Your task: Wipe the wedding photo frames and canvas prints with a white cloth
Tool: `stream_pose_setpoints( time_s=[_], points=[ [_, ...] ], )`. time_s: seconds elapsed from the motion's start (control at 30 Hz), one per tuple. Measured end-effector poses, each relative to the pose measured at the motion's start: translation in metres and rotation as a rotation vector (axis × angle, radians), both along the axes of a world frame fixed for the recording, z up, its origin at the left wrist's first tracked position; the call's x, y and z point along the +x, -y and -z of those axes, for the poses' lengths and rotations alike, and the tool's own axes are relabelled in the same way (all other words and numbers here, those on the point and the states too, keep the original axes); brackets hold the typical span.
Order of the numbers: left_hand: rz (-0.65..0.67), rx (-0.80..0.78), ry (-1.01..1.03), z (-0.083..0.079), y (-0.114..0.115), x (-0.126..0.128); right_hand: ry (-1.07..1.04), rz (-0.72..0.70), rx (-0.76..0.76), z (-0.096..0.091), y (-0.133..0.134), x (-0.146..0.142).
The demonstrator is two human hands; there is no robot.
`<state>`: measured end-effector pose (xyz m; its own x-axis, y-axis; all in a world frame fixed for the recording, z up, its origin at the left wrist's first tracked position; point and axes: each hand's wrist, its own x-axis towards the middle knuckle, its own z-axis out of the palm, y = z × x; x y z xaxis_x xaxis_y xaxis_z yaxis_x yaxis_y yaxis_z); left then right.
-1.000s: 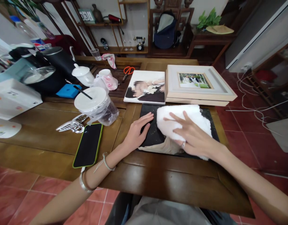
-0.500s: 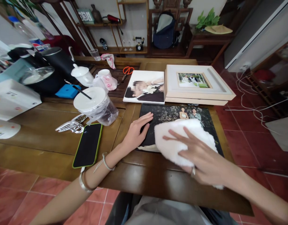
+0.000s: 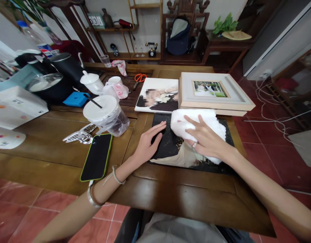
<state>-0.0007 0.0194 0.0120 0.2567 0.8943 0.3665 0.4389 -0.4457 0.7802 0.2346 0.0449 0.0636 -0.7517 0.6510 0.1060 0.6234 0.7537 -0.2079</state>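
Observation:
A dark photo panel (image 3: 165,148) lies flat on the wooden table, much of its picture covered by a white towel (image 3: 216,126). My right hand (image 3: 203,135), a ring on one finger, holds the towel and presses it onto the panel's upper middle, fingers spread over the cloth. On the panel's left edge rests my left hand (image 3: 150,141), open and flat with nothing in it. Beyond the panel lie a white-edged photo print (image 3: 158,96) and, to its right, stacked pale picture frames (image 3: 217,89).
Left of my left arm are a phone (image 3: 96,157), a silver hair claw (image 3: 80,134) and a lidded drink cup (image 3: 104,113) with a straw. Orange-handled scissors (image 3: 139,80) lie farther back near a white lidded cup (image 3: 91,82). The table's right edge borders the red tiled floor.
My right hand and the towel have moved away from me, up the panel, uncovering its lower part and covering the pictured couple. My left hand stays in place on the panel.

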Motion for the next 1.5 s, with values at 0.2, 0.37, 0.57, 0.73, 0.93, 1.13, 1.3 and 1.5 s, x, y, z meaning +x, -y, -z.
stream_pose_setpoints(
  time_s=[0.2,0.37,0.57,0.73,0.93,1.13,1.3,1.5],
  points=[
    [-0.012,-0.023,0.072,-0.004,0.001,-0.002,-0.018,-0.164,-0.158,0.0,0.047,-0.019],
    [0.014,-0.039,0.07,-0.006,0.001,0.0,-0.134,-0.335,-0.317,-0.004,0.078,-0.019],
    [0.037,-0.014,-0.038,-0.005,0.001,0.002,-0.194,-0.257,-0.235,-0.02,0.086,0.014],
    [0.036,0.022,-0.07,-0.003,0.002,0.004,-0.256,0.273,-0.192,-0.017,0.067,0.048],
    [0.009,0.01,-0.053,-0.004,0.003,0.005,-0.308,0.271,-0.197,-0.023,0.017,0.031],
    [0.006,0.003,-0.093,-0.002,0.001,0.003,-0.139,0.037,-0.103,-0.022,-0.019,-0.037],
    [0.006,-0.005,-0.11,-0.002,0.001,0.002,-0.059,0.005,-0.084,-0.02,-0.02,-0.053],
    [0.022,-0.011,-0.059,-0.002,0.001,0.003,0.067,0.221,-0.093,-0.021,0.006,0.004]
  ],
)
